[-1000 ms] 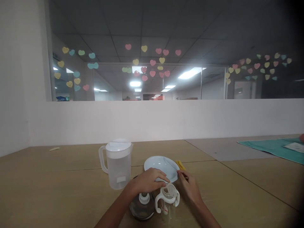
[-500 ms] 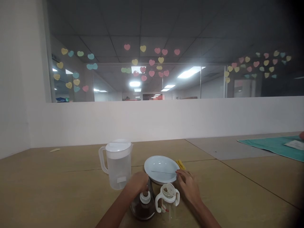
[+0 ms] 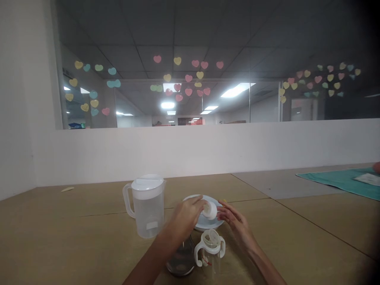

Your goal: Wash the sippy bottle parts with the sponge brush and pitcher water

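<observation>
My left hand (image 3: 187, 215) is raised over the pale blue plate (image 3: 204, 225) and grips a small white cap (image 3: 209, 209) with its fingertips. My right hand (image 3: 233, 218) is just right of the cap, fingers curled toward it and touching or nearly touching it. Below them stands a clear two-handled baby bottle (image 3: 209, 251) without its top. To its left sits a dark round glass vessel (image 3: 179, 263), now uncovered. A clear plastic water pitcher (image 3: 147, 206) with a white lid stands to the left.
The wooden table (image 3: 74, 237) runs to a white half-wall under a window with heart stickers. A teal cloth (image 3: 341, 180) with a paper on it lies at the far right, where another person's fingertip (image 3: 377, 167) shows.
My left hand dropped onto the dark vessel's white cap, then lifted it up over the plate. My right hand rose from the table beside the plate to meet the cap.
</observation>
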Motion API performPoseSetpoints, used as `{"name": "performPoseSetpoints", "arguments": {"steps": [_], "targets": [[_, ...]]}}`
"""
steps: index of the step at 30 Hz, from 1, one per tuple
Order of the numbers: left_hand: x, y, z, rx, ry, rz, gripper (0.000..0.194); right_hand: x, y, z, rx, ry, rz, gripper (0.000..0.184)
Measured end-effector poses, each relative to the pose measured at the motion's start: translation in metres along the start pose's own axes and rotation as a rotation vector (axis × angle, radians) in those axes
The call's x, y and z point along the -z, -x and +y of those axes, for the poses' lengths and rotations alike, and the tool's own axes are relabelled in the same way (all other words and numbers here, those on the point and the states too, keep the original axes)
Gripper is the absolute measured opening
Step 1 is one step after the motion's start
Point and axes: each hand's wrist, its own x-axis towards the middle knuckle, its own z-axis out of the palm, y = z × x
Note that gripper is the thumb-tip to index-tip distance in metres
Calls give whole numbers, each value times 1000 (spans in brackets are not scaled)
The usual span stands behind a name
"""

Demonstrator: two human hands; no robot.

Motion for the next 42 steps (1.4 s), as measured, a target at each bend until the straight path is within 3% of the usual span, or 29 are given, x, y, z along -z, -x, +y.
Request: {"name": "performPoseSetpoints", "arguments": {"steps": [2, 5, 8, 12, 17, 20, 23, 25, 28, 31, 35, 40, 42], "targets": [[-12, -2, 7, -71, -7, -3, 29, -5, 4, -3, -38, -80, -129, 61], [-22, -2, 15, -100, -37, -59, 26, -9, 9, -4, -94, -120, -191, 58], [-21, 0, 22, -69, -67, -144, 26, -7, 12, -2, -150, -226, -196, 50], [-16, 4, 26, -163, -67, -197, 28, 0, 14, 1, -184, -354, -287, 48], [-9, 6, 26, -87, 353, -104, 25, 6, 15, 2, -205, -395, -356, 55], [-7, 5, 26, -19, 423, -129, 25, 3, 15, 5, -205, -399, -319, 57], [-10, 2, 27, -34, 144, -196, 20, -3, 14, 11, -168, -411, -175, 53], [-13, 1, 27, -111, -54, -232, 28, -5, 13, 15, -155, -404, -82, 51], [-16, -1, 28, -206, -162, -252, 38, -7, 12, 17, -159, -380, -22, 54], [-14, 0, 28, -186, -123, -222, 38, -5, 9, 15, -151, -384, -1, 54], [-7, 4, 25, 4, 102, -165, 44, 4, 1, 8, -143, -456, 96, 32], [-8, 8, 9, 7, 304, -398, 36, 12, -3, 5, -144, -463, 36, 31], [-12, 7, 2, 4, 315, -424, 34, 9, -1, 7, -163, -448, -7, 31]]}}
